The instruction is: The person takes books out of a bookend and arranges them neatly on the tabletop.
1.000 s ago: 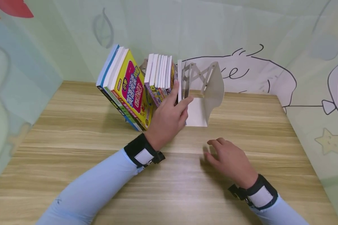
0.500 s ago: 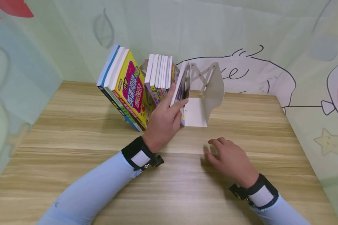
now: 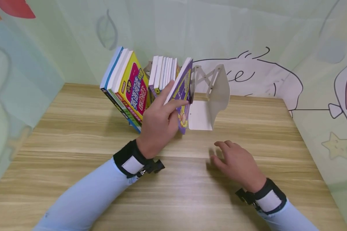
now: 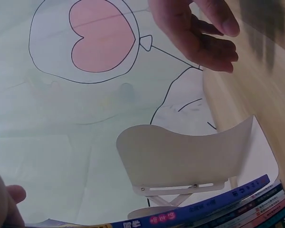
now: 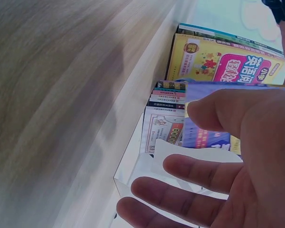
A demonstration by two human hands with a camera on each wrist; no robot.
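Observation:
My left hand [image 3: 159,123] grips a thin purple book [image 3: 184,91] between thumb and fingers. The book leans and juts out in front of a row of thin white-edged books [image 3: 164,72]. In the left wrist view its blue-purple spine [image 4: 199,211] lies above other stacked spines. These books stand in an extendable white metal bookend [image 3: 219,89], its right plate standing apart from them. My right hand [image 3: 240,165] is just above or on the table, fingers loosely bent, holding nothing. In the right wrist view the purple cover [image 5: 204,137] shows behind the right thumb.
Larger books, the outermost a yellow one [image 3: 136,86], lean at the left of the row. A wood-grain table [image 3: 191,192] lies under everything. A printed wall sheet [image 3: 167,29] rises right behind the bookend.
My left hand has moved left and toward me, drawing the purple book out of the row, and its cover now shows more. The right hand stays almost still.

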